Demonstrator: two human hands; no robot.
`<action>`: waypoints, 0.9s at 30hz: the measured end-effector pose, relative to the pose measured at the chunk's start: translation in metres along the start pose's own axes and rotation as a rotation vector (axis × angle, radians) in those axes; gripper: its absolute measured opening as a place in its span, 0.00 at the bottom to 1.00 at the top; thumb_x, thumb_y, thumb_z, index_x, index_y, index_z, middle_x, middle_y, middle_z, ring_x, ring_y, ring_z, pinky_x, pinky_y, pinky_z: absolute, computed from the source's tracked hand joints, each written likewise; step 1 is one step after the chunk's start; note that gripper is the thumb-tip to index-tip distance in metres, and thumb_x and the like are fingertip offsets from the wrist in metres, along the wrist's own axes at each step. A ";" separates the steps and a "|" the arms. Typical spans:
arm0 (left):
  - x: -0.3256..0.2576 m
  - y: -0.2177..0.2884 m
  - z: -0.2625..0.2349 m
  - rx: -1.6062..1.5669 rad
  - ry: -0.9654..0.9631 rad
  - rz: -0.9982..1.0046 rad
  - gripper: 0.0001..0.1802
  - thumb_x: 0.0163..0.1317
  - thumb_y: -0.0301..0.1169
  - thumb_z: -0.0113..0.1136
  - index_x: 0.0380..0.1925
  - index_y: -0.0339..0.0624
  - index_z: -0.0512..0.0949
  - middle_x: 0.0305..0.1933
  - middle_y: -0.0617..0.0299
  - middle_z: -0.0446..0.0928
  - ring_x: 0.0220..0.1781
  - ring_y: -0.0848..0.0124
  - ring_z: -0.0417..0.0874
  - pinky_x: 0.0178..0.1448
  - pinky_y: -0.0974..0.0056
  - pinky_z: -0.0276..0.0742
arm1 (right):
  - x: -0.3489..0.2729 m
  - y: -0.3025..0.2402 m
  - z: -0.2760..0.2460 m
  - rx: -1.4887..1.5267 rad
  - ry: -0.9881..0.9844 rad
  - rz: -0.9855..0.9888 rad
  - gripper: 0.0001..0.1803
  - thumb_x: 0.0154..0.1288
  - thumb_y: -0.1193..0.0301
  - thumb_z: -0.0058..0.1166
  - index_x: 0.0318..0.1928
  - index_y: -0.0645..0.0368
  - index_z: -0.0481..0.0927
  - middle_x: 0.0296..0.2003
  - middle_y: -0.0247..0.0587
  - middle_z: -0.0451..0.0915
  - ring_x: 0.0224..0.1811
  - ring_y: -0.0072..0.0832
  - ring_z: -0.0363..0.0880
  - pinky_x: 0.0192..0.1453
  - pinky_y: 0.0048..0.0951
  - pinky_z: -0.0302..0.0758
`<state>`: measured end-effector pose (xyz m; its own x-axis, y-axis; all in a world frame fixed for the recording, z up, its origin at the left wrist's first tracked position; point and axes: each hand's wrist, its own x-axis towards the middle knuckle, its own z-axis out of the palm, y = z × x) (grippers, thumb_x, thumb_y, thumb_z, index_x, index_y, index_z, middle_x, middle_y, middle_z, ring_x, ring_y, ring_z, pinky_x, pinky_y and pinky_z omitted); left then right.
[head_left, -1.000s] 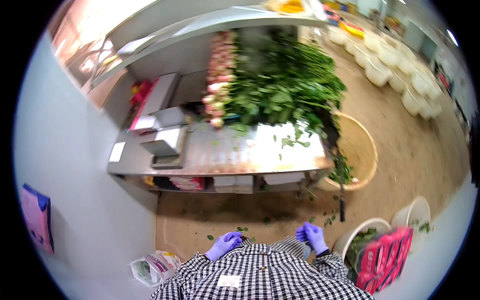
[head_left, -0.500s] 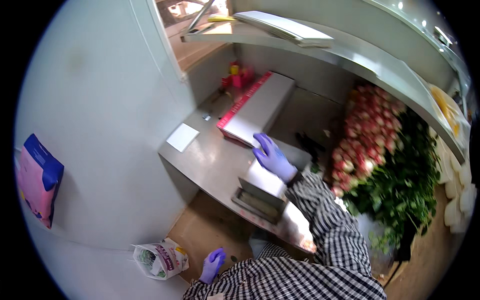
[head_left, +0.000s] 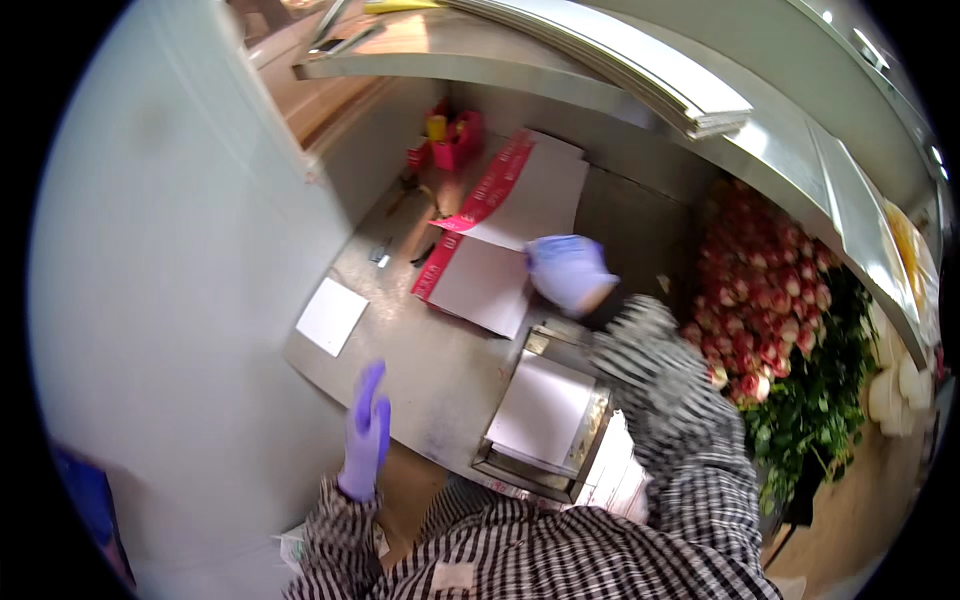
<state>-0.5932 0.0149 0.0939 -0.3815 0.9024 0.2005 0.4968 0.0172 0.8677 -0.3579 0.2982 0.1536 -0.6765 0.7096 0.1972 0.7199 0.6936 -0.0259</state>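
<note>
My right hand (head_left: pixel 566 272), in a purple glove, reaches over a steel worktable (head_left: pixel 430 370) and rests at the edge of a stack of white sheets with red borders (head_left: pixel 485 285). Whether its fingers grip a sheet is blurred. My left hand (head_left: pixel 367 432), also gloved, hangs open in the air at the table's near edge, fingers straight, holding nothing. A metal tray with white paper (head_left: pixel 545 412) sits just below my right forearm.
A second white and red sheet stack (head_left: pixel 530 190) lies farther back. A small white card (head_left: pixel 331 315) lies at the table's left. Pink containers (head_left: pixel 450 140) stand at the back corner. Bunched pink roses with green leaves (head_left: pixel 770 320) fill the right. A steel shelf (head_left: pixel 600 70) runs overhead.
The view has swung closer to the table's left part. My right hand has moved forward onto the sheets, and my left hand has risen from low at my side to the table edge.
</note>
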 end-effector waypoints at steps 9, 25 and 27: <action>0.123 0.060 0.175 -0.038 -1.712 0.331 0.30 0.70 0.45 0.48 0.67 0.42 0.63 0.68 0.54 0.64 0.66 0.64 0.68 0.70 0.61 0.63 | -0.254 -0.094 -0.186 0.616 -0.698 -0.186 0.23 0.68 0.58 0.47 0.59 0.52 0.71 0.30 0.36 0.81 0.27 0.32 0.81 0.28 0.35 0.75; 0.043 -0.084 0.229 0.322 -0.994 0.886 0.43 0.58 0.62 0.53 0.68 0.50 0.60 0.74 0.53 0.53 0.76 0.56 0.51 0.77 0.46 0.43 | 0.000 0.046 -0.273 0.250 -0.018 0.055 0.32 0.63 0.51 0.55 0.59 0.62 0.73 0.51 0.49 0.79 0.51 0.36 0.79 0.56 0.34 0.75; 0.046 -0.082 0.226 0.353 -0.961 0.942 0.44 0.58 0.62 0.51 0.69 0.51 0.59 0.75 0.53 0.53 0.76 0.55 0.51 0.77 0.48 0.43 | 0.065 0.105 -0.271 -0.170 0.224 0.334 0.37 0.61 0.45 0.56 0.59 0.62 0.73 0.51 0.49 0.78 0.53 0.35 0.77 0.59 0.35 0.73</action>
<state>-0.4751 0.1521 -0.0707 0.8110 0.5713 0.1264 0.4877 -0.7794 0.3933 -0.2846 0.3838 0.4292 -0.3648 0.8343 0.4134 0.9217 0.3865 0.0333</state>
